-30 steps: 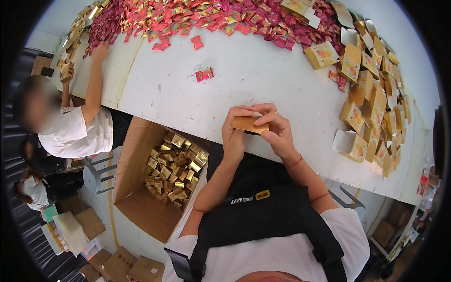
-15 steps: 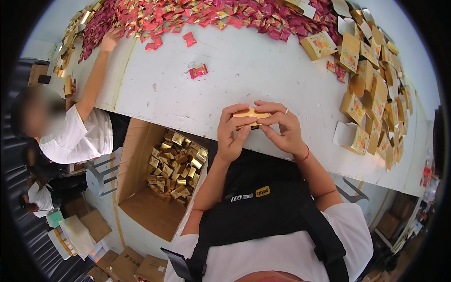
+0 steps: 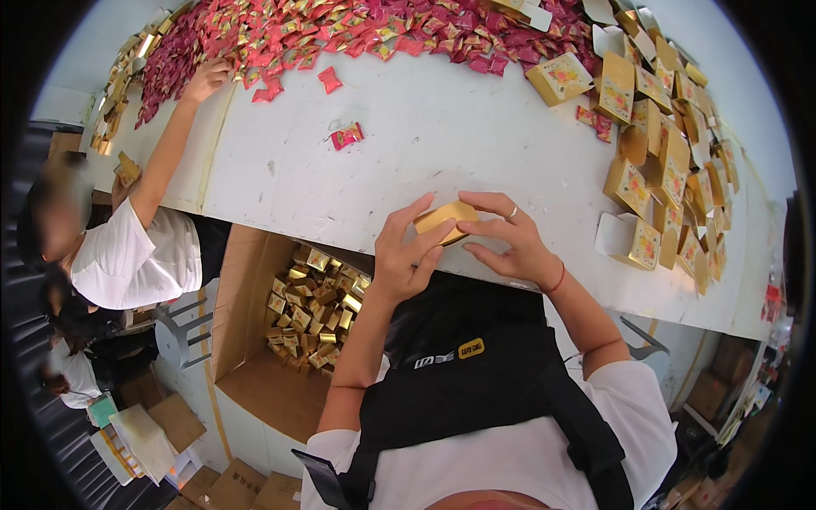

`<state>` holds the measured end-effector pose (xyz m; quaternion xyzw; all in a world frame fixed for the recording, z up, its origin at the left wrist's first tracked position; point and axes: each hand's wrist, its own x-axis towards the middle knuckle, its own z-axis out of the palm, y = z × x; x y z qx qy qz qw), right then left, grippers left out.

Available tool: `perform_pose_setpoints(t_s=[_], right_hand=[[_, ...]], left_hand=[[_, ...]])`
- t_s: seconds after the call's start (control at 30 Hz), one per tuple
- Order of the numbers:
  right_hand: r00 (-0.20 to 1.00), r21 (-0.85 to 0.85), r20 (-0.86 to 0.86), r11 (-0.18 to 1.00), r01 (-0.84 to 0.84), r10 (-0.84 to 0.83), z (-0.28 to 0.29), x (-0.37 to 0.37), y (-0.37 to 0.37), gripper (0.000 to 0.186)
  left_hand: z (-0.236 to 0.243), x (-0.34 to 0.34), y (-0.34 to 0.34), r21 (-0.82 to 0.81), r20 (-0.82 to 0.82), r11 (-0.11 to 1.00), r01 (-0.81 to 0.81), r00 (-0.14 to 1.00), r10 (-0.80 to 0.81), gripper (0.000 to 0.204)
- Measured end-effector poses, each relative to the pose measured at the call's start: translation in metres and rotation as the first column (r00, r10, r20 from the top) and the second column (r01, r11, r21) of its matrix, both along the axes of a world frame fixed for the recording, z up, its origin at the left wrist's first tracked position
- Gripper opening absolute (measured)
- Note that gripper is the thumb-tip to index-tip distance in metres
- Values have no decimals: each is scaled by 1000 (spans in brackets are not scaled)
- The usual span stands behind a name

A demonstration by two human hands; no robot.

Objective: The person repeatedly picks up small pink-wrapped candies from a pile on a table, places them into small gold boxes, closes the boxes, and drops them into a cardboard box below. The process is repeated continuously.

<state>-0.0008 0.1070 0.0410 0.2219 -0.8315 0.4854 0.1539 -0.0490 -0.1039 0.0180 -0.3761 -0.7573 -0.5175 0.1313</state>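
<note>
Just over the near edge of the white table, a small gold box [image 3: 442, 218] is held between both my hands. My left hand [image 3: 406, 251] grips its left end, with the index finger lying across the near side. At the right end, the fingers of my right hand [image 3: 510, 238] pinch the box, its thumb a little apart below. The box looks closed and tilted. Farther out, a single red wrapped candy [image 3: 347, 136] lies on the tabletop.
Gold flower-printed boxes [image 3: 631, 189], several with open flaps, pile up at the right. Red and purple candies [image 3: 382, 25] heap along the far side. A large carton [image 3: 246, 319] of gold boxes stands at lower left. A co-worker's hand [image 3: 208, 79] reaches into the candies.
The gold box has turned and tilted in my hands, showing more of its plain face, and my left hand has shifted slightly left. The co-worker's other hand has raised a gold box.
</note>
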Motion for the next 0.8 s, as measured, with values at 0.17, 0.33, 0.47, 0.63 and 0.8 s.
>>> perform_pose_setpoints(t_s=[0.17, 0.33, 0.47, 0.63, 0.8], right_hand=[[1000, -102, 20, 995, 14, -12, -12, -6, 7, 36], [996, -86, 90, 996, -15, 23, 0, -4, 10, 33], [989, 144, -35, 979, 146, -143, 19, -35, 41, 35], [645, 394, -370, 516, 761, -669, -6, -117, 156, 64], [607, 615, -54, 453, 645, -792, -15, -139, 171, 89]], left_hand=[[-6, 3, 20, 50, -32, 999, -15, 999, 17, 40], [-5, 3, 22, -51, -127, 995, -81, 989, 74, 37], [-10, 10, 12, 11, -30, 992, -124, 992, 124, 30], [-12, 44, -92, 91, 59, 735, -672, 740, 670, 5], [-32, 84, -216, -390, -143, 297, -871, 376, 916, 23]])
